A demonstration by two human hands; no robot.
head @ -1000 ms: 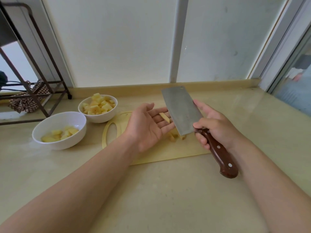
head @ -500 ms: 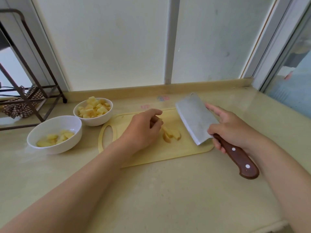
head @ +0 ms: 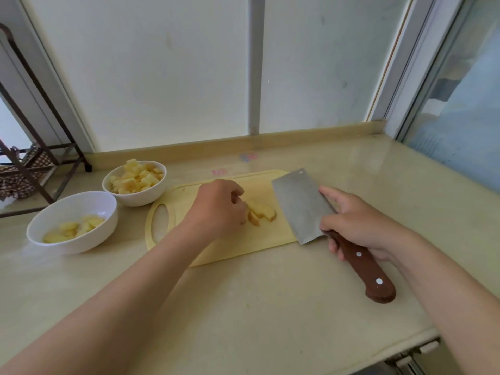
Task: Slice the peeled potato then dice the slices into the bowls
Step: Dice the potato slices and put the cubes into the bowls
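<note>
Left grip (head: 219,205) turned palm-down onto potato slices (head: 263,212), seemingly pinching; cleaver (head: 300,207) swung right.

Bare left hand (head: 218,205) and right hand (head: 361,221)

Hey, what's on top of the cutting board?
A few potato slices lie on the cutting board, the left hand holding them; the cleaver blade hides its right end. Anything under the hand is hidden.

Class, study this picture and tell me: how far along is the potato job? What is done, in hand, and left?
Done: the far bowl is heaped with dice and the near bowl holds a few pieces. In hand: the left hand steadies a few slices on the cutting board; the right hand grips the cleaver, beside them. Left: dice those slices and bowl them.
</note>
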